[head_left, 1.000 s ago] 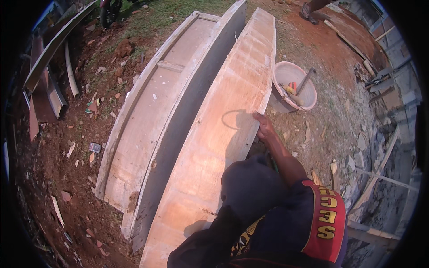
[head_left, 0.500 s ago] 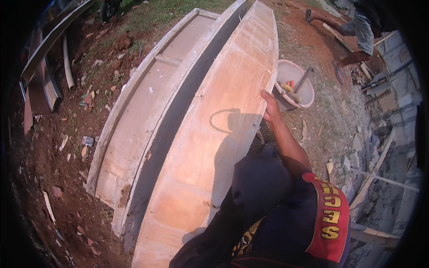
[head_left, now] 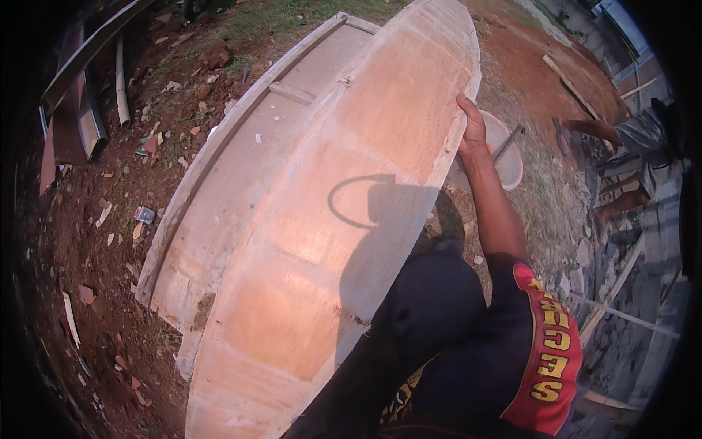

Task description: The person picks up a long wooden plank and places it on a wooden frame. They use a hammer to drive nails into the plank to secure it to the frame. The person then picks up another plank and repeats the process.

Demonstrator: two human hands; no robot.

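Long pale wooden panel (head_left: 292, 227) tilted up off the rough ground (head_left: 117, 274), close in front of the person, its right long edge toward the body. It overlaps the framed panel (head_left: 227, 172) lying beyond its left long edge; whether the two touch, cannot tell. Right hand (head_left: 474, 130) clamped on the right long edge, toward the far end: thumb over the face, fingers curled out of sight behind. Left hand not visible past the dark sleeve, so its hold cannot be told. My reading: bulky and fairly heavy, stiff along its length, awkward more than delicate. The face looks dry and dusty, with whitish residue; a flat palm might skid on it, but a wrapped edge should hold well. Edges look rough, likely splintery, and a small chipped spot shows on the near part of the right edge, best avoided. Best purchase, I judge: both long edges, hands spread either side of the middle so neither end dips. Bucket (head_left: 516, 178) stands just beyond the right forearm, close enough to knock.
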